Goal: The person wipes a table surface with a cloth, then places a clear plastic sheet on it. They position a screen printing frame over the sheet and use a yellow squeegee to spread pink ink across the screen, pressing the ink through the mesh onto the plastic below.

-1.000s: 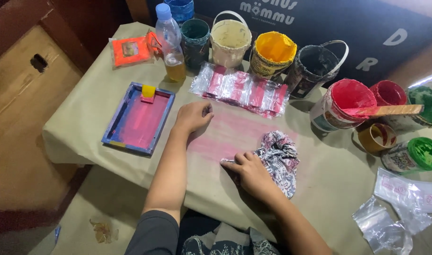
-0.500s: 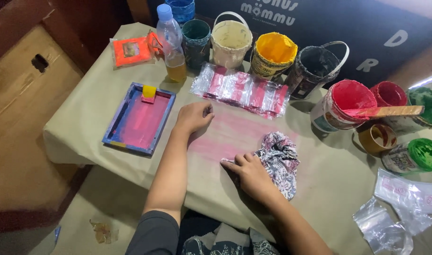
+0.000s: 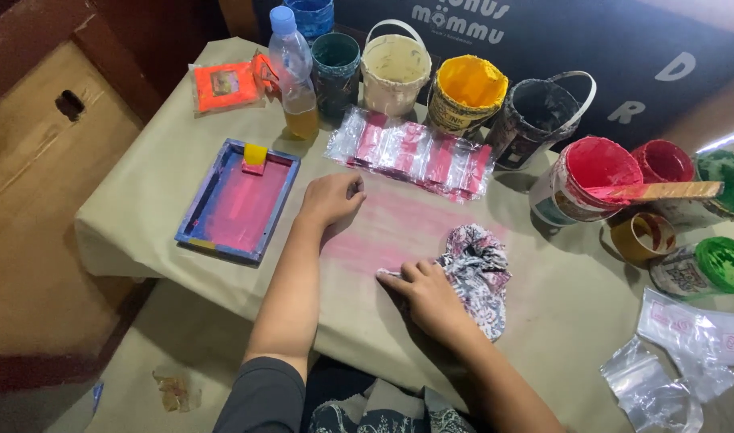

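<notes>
Left hand [image 3: 329, 199], loosely curled, rests on pink-stained tabletop [image 3: 142, 200]; right hand [image 3: 424, 293], flat, presses patterned rag [image 3: 477, 269] just beyond its fingers.

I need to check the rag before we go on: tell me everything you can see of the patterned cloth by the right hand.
The patterned cloth is a crumpled, bunched rag, white with dark and pinkish print, soft fabric by its look. It lies on the tan table cover, at the right edge of a pink stain. The right hand rests palm down against its left side, fingers on its lower left part. The left hand is apart from it.
</notes>
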